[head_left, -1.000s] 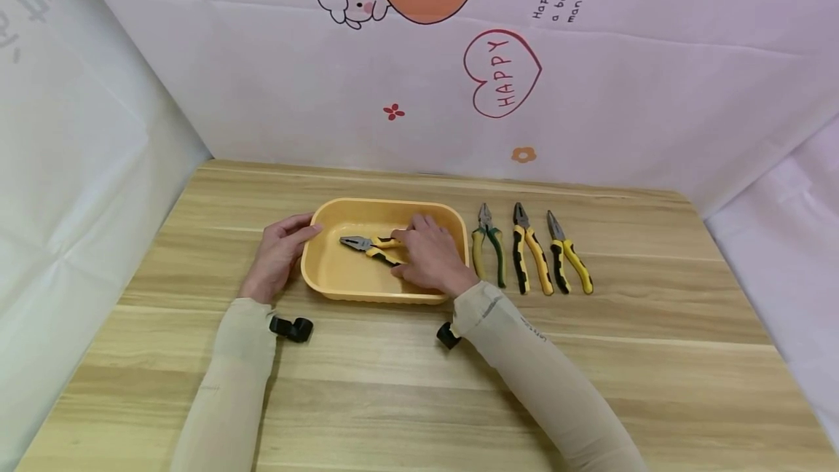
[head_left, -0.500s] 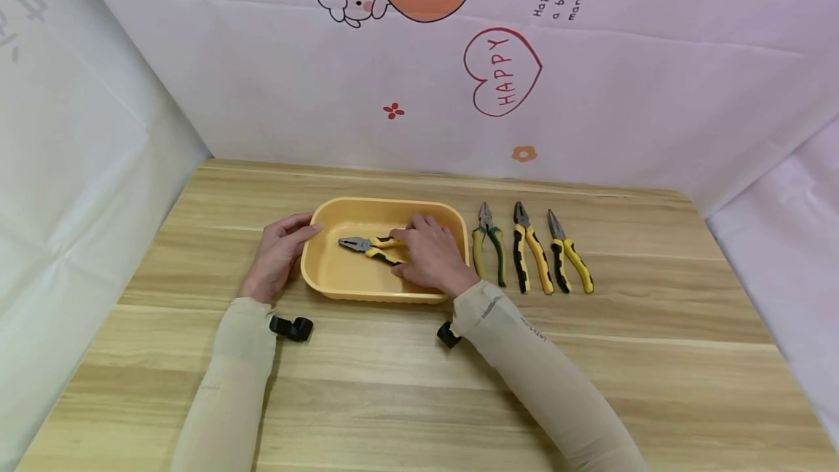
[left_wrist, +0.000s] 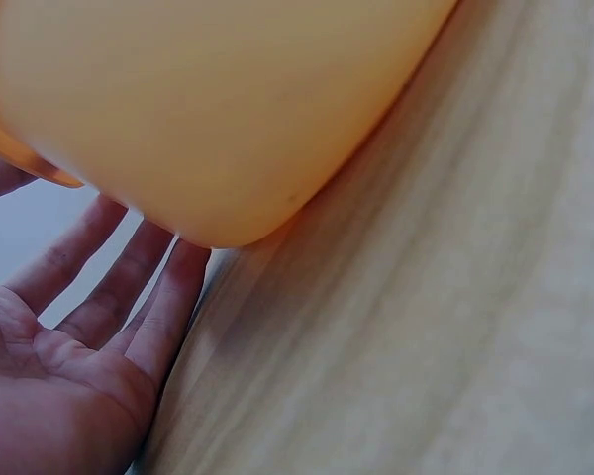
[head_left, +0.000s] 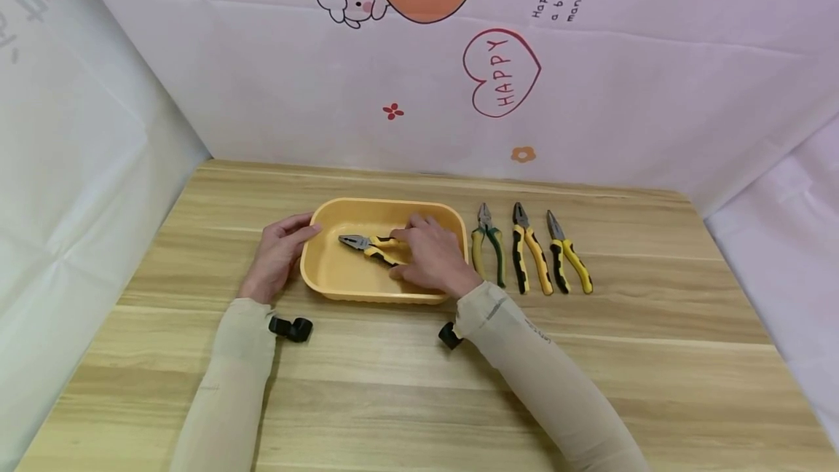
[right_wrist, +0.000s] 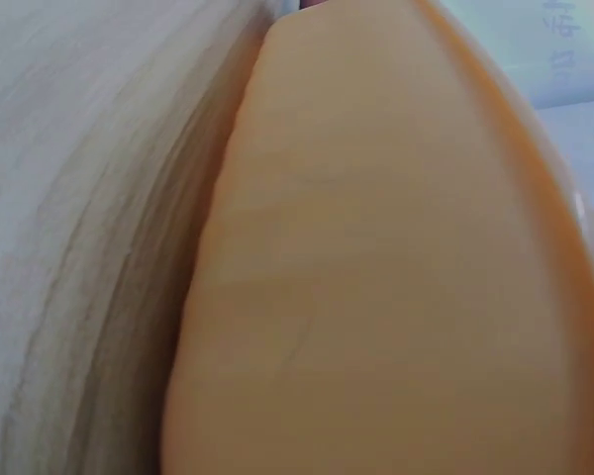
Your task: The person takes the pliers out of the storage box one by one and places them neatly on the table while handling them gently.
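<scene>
A shallow yellow plastic basin (head_left: 341,282) stands on the wooden table. My left hand (head_left: 277,253) holds its left end, thumb over the rim and fingers against the outer wall; in the left wrist view those fingers (left_wrist: 148,282) touch the wall's underside edge. Inside the basin lie combination pliers (head_left: 357,242) with black-and-yellow handles, their steel head towards the left. My right hand (head_left: 432,253) reaches into the basin and grips the handles, thumb and index finger at either side. The handle ends are hidden under the palm. The right wrist view shows mostly the basin's outer wall (right_wrist: 376,237).
Right of the basin lie three more tools in a row: green-handled pliers (head_left: 486,239), black-and-yellow pliers (head_left: 529,246) and yellow-handled long-nose pliers (head_left: 567,250). A white printed cloth (head_left: 301,93) hangs behind the table (head_left: 367,392).
</scene>
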Motion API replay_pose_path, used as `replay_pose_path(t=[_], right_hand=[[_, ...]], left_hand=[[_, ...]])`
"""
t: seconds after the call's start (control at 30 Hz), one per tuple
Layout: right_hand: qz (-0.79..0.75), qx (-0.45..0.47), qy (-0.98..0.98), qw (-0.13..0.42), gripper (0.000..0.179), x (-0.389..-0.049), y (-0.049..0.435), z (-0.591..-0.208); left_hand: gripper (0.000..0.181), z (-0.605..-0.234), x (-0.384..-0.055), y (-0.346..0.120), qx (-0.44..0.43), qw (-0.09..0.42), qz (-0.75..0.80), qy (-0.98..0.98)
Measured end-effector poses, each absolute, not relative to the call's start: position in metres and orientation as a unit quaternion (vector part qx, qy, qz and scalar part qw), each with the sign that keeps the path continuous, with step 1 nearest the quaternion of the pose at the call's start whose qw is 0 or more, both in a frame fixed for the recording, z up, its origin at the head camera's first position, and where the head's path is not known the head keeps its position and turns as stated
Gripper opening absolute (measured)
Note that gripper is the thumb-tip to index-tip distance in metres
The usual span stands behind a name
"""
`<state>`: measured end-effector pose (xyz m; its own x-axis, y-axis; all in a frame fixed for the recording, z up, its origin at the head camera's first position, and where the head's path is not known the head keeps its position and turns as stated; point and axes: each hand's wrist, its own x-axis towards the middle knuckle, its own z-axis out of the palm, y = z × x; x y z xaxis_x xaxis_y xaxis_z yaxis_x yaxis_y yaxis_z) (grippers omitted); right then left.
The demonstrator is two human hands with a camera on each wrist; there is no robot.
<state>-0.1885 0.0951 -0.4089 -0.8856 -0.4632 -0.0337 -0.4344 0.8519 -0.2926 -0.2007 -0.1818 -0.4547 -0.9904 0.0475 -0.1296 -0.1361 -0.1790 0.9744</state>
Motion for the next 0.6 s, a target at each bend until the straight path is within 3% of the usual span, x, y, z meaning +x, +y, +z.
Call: replay_pose_path(t=[0.6], right_hand=[[-0.216, -0.233, 0.948, 0.001, 0.061, -0.177, 0.104, -0.393]], left_hand=[[0.050, -0.453, -0.202, -0.181, -0.035, 0.060, 0.766, 0.639]])
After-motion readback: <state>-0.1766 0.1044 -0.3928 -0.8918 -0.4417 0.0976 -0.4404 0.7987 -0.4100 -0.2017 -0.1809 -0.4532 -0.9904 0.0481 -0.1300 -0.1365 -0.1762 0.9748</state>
